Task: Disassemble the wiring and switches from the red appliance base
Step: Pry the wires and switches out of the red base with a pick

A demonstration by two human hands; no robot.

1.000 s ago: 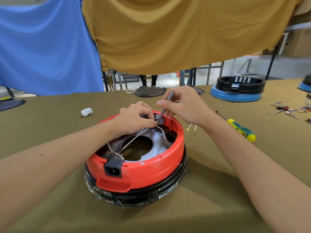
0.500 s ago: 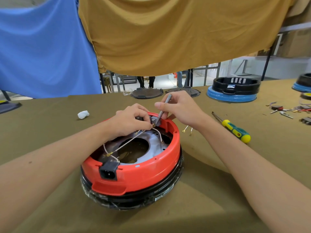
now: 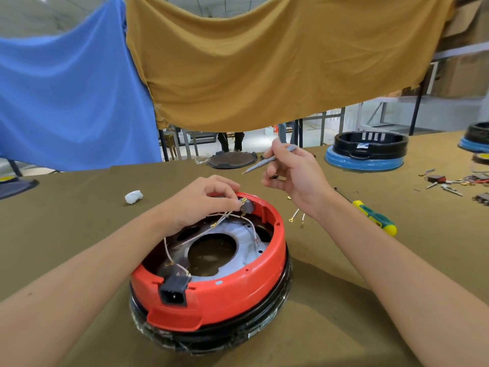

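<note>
Change: right hand [image 3: 292, 178] has lifted off the rim, up to centre frame.
Right hand: pinching a grey tool [image 3: 267, 162], tip aimed left.
Left hand [image 3: 203, 200]: fingers pinching the switch [image 3: 247, 206] at the far rim.
Red appliance base [image 3: 225, 295]: lower centre on tabletop [image 3: 79, 221], wires [image 3: 251, 229] inside.
Screwdriver [image 3: 375, 217]: right of base.

Single head-worn wide-angle view, directed forward and down across the table [image 3: 79, 207]; red appliance base [image 3: 225, 295] close below centre, both forearms entering from the lower corners, hanging cloths [image 3: 264, 62] and distant floor behind.
</note>
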